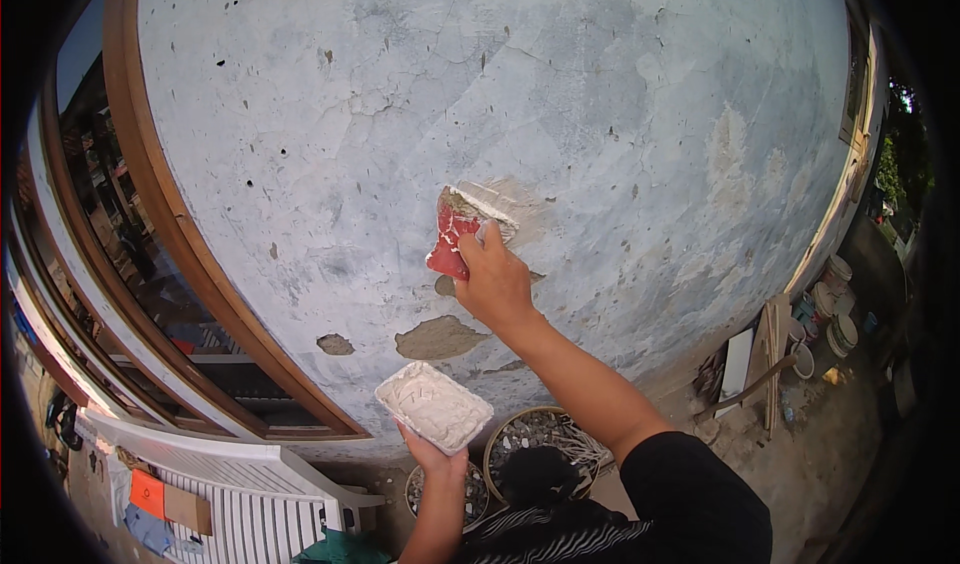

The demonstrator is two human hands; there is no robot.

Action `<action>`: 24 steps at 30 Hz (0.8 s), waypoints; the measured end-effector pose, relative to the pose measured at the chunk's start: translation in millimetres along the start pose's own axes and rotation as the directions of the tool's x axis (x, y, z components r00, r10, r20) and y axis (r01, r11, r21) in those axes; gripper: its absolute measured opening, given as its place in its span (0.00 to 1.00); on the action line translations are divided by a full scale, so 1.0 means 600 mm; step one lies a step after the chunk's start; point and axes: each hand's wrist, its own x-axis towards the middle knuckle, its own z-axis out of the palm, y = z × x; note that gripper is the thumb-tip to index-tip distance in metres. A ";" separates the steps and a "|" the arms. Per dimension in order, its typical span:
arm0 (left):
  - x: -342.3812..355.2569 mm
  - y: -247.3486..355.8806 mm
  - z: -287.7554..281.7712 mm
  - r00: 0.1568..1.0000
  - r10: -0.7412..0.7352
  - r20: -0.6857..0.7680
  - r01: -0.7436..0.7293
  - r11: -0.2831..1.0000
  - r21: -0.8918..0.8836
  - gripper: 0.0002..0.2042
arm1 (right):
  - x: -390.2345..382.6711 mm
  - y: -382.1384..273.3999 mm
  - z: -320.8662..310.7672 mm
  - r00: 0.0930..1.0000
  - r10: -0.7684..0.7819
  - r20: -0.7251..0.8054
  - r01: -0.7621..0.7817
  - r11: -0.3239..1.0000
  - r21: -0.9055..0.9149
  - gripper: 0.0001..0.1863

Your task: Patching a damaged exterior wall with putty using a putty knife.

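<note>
My right hand (497,276) is closed round a red putty knife (452,232) whose blade edge, coated with pale filler, lies against the wall (400,114). A smeared patch of wet filler (525,204) spreads on the wall just right of the blade. Below it, bare grey-brown spots show where paint has come off, the largest a chipped patch (440,338). My left hand (437,457) grips a rectangular white tub (480,426) from beneath, held out in front of the wall. Off-white filler (430,402) fills the tub, its surface rough and scraped.
A brown wooden window frame (185,224) borders the wall at left, above a white slatted bench (260,484) with an orange box (147,492). Round pots of stones (500,454) stand at the wall's foot. Buckets (840,334) and wooden boards (773,354) lie at right.
</note>
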 end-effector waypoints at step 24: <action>-0.014 0.001 -0.017 1.000 -0.027 0.009 0.026 0.999 0.023 0.29 | 0.033 0.062 -0.086 0.949 -0.281 0.144 0.307 0.928 -0.210 0.11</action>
